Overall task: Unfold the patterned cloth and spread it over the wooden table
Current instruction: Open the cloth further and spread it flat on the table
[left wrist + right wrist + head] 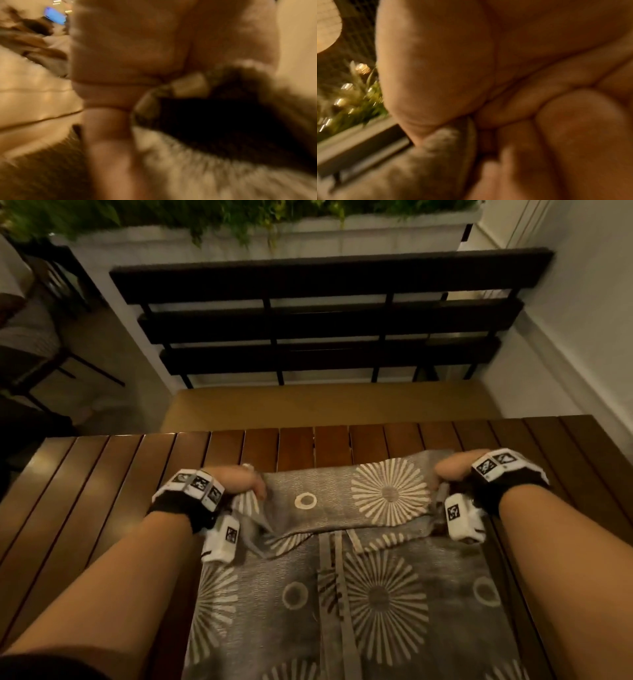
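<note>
Two hands work one cloth. Grey woven cloth with pale sunburst and ring patterns (359,594) lies partly unfolded on the brown slatted wooden desk (102,491), reaching from the near edge toward the middle; a folded upper layer crosses its far part, with the fold's lower edge lying loose over the flat layer beneath.

Left hand (245,482) at the folded layer's left end, fingers curled around a bunched corner of the fabric. Left wrist view blurred: palm (137,47) close to the lens, patterned fabric edge (188,83) gathered against it, a dark hollow under the fold.

Right hand (455,469) at the folded layer's right end, fingers curled down onto the cloth edge. Right wrist view, also blurred, shows fingers (582,128) folded in toward the palm with grey fabric (436,155) tucked between thumb and fingers.

Both wrists carry black straps with white marker blocks (195,486).

Beyond the desk: tan bench seat (325,402), dark slatted backrest (325,302), white planter box (308,234) with green foliage above it. Left side, dark chair legs (51,364) on a pale floor.
</note>
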`<state>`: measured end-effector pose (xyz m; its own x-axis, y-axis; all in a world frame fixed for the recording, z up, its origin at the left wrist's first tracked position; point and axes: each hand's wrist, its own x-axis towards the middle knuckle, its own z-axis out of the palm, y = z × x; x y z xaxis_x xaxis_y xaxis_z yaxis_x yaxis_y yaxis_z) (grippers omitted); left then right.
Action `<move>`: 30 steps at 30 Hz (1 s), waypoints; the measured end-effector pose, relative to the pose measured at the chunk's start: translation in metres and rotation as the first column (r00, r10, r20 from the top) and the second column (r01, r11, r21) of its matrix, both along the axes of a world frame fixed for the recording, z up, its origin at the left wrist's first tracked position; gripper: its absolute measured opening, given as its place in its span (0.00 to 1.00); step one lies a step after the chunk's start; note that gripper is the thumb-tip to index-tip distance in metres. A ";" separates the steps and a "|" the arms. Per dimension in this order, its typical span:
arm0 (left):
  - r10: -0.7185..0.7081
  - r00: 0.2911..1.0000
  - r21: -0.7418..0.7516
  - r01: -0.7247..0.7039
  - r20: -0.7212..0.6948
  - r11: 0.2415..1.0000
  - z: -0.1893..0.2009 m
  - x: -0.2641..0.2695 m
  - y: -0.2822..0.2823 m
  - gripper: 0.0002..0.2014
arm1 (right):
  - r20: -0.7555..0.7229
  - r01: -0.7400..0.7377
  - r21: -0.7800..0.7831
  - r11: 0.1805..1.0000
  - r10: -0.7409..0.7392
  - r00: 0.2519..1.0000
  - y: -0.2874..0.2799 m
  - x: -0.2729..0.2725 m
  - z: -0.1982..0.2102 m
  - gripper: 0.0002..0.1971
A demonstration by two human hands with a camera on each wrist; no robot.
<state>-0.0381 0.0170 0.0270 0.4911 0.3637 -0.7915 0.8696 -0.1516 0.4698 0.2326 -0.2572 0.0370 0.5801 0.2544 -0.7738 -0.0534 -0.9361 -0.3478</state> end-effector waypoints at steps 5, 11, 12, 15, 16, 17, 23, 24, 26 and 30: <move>0.808 0.434 -0.719 -0.400 0.397 0.568 0.000 0.008 0.012 0.36 | -0.639 0.708 0.629 0.321 -0.305 0.706 0.009 0.014 -0.008 0.18; 0.517 0.727 -0.426 -0.333 0.453 0.841 -0.045 -0.010 -0.009 0.43 | -0.308 0.549 0.597 0.585 -0.465 0.830 0.004 -0.005 -0.042 0.24; 0.418 0.787 -0.324 -0.291 0.453 0.900 -0.051 -0.012 -0.015 0.37 | -0.143 0.405 0.557 0.725 -0.397 0.907 0.003 -0.011 -0.048 0.20; -0.045 0.924 0.297 -0.075 0.379 0.952 -0.064 -0.022 -0.034 0.36 | 0.262 -0.067 0.377 0.924 -0.037 0.964 -0.005 -0.028 -0.067 0.12; -0.201 0.934 0.456 0.046 0.296 0.889 -0.064 -0.026 -0.043 0.37 | 0.351 -0.201 0.316 0.927 0.082 0.933 -0.008 -0.033 -0.074 0.11; -0.307 0.927 0.553 0.143 0.216 0.821 -0.062 -0.031 -0.056 0.36 | 0.433 -0.330 0.256 0.909 0.198 0.880 -0.009 -0.042 -0.076 0.12; -0.584 0.803 0.526 0.550 -0.120 0.649 -0.083 -0.045 -0.137 0.55 | 0.371 -0.741 -0.072 0.667 0.708 0.601 0.000 -0.110 -0.070 0.47; -0.583 0.797 0.512 0.571 -0.159 0.642 -0.088 -0.046 -0.142 0.58 | 0.331 -0.750 -0.110 0.653 0.735 0.591 0.000 -0.116 -0.073 0.53; -0.562 0.809 0.518 0.560 -0.173 0.647 -0.093 -0.047 -0.143 0.59 | 0.318 -0.753 -0.162 0.637 0.757 0.572 -0.002 -0.122 -0.084 0.61; -0.557 0.817 0.547 0.537 -0.147 0.643 -0.094 -0.052 -0.133 0.57 | 0.349 -0.757 -0.201 0.622 0.767 0.538 0.000 -0.127 -0.102 0.64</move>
<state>-0.0900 -0.1161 -0.0670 0.7630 0.3761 -0.5257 0.5304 -0.8292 0.1766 0.1060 -0.2575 -0.0653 0.4069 0.7238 -0.5572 0.8086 -0.5692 -0.1489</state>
